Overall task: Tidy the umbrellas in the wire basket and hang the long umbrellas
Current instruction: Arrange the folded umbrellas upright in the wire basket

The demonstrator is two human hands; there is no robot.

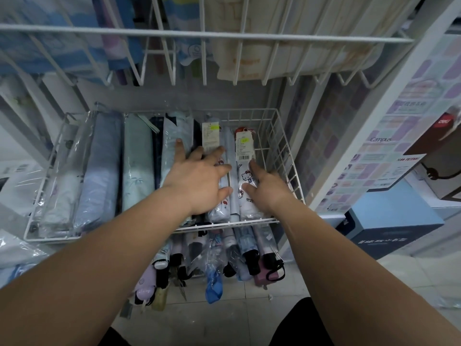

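Goods (259, 53) in upper wire rack (204, 35): blurred, tops cut off by top edge; kind unclear.
Price tags (210, 137): print too small to read.
Dark folded umbrella (198, 131): largely under left hand (197, 181).
Floor umbrellas (214, 275): far ends hidden beneath wire basket (237, 224).
Red-brown box (439, 146): cut by right edge.
Campus poster (384, 146): small lettering blurred.

White wire basket (279, 151) carrying row of sleeved folded umbrellas, lying side by side. Well left of left hand (199, 181): white umbrella (62, 193), blue-grey umbrella (102, 171) and pale green umbrella (137, 166), lying pressed together. Light blue umbrella (174, 138) lying under left hand's fingertips. Pale grey umbrella (230, 171) lying between hands. Cat-print umbrella (245, 176) touching right hand (267, 188). Tiled floor (224, 318), below both wrists, bearing loose umbrellas, lilac umbrella (144, 283) and blue umbrella (214, 288) among them.
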